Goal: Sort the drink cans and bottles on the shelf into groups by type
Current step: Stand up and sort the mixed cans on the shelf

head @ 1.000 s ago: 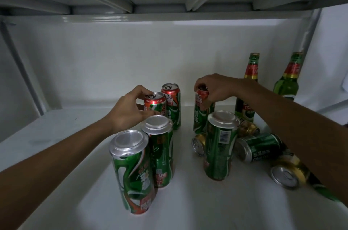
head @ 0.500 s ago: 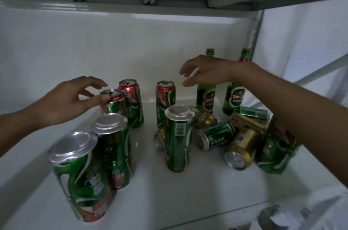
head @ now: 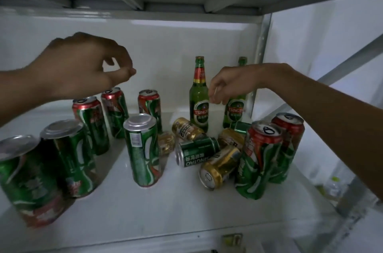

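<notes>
— So, starting from the front: three tall green cans (head: 143, 150) stand bottom-up at the near edge of the shelf (head: 186, 207), two at the left and one in the middle. On the right, two more of that kind stand upright (head: 262, 159), touching each other.

— And the mess between them?

— That's the work, I think. Gold cans (head: 219, 167) and a dark green can (head: 196, 151) lie on their sides in a heap, just behind the middle can. Further back, three red-topped cans (head: 115, 111) stand in a loose row, and two green bottles (head: 199, 95) stand near the back wall.

— What are the hands doing?

— Nothing is held. Her left hand (head: 83, 68) hovers above the back row, fingers loosely curled, thumb close to fingertip. Her right hand (head: 230, 84) hangs in front of the bottles, fingers drooping, empty as well.

— What would you advise?

— I'd take the right-hand pair across to join the tall ones on the left, gripping low on the body so neither tips. Then stand the fallen cans upright one at a time, gold together, green apart. Careful reaching past the bottles; a wrist could knock one.
</notes>
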{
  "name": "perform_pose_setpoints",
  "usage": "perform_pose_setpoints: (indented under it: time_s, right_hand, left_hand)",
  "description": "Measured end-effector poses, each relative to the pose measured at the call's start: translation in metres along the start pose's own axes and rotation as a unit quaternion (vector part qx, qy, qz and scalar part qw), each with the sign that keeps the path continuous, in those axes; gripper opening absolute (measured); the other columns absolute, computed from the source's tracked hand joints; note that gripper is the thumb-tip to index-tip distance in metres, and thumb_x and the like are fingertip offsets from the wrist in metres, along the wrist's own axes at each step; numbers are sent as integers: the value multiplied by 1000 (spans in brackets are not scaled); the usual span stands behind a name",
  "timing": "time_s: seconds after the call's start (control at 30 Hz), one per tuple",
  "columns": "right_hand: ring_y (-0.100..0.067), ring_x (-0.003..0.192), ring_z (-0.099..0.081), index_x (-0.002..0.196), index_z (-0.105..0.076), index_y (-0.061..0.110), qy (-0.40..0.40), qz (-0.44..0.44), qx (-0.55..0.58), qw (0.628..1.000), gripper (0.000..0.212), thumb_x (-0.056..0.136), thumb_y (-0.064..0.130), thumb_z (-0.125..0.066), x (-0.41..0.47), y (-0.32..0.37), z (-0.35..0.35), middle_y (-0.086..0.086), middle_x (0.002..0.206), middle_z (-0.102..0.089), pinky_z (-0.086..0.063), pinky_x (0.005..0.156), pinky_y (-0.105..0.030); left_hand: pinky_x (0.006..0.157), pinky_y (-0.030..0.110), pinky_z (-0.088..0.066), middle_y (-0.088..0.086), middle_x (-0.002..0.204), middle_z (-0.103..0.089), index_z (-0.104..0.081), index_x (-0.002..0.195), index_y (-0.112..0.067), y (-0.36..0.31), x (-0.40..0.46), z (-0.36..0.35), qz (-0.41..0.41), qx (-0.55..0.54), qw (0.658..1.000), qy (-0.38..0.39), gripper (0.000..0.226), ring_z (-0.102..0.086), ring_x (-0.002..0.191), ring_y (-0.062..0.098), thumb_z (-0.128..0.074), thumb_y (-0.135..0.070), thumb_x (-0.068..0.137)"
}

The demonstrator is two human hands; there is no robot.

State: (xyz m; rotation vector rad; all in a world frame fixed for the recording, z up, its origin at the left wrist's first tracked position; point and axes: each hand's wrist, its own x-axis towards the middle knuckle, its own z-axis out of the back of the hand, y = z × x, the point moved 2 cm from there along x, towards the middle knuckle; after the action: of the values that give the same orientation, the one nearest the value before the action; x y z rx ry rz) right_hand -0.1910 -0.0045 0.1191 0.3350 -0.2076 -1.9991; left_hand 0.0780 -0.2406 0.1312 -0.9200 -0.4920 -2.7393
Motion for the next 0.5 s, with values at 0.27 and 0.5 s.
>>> perform_pose_setpoints:
  time_s: [0.27,0.5]
  right_hand:
    - [-15,102,-70,113,-71,25,105,-56,-6,993,29,90,43,-74,16,-31,-13,2,111,-73,-56,77,-27]
    - [-33,140,-44,149,-46,16,173,-166,40,970,67,92,39,-73,37,-60,-39,-11,156,-42,-47,110,-46]
  left_hand:
    - [77,39,-54,-17,115,-63,-64,115,-39,-168,9,0,-158,-61,976,140,32,-61,101,11,-46,-58,97]
    - [81,35,-54,-5,131,-49,-40,146,-34,-217,-24,-83,-157,-183,930,278,65,-55,114,18,-63,-61,91]
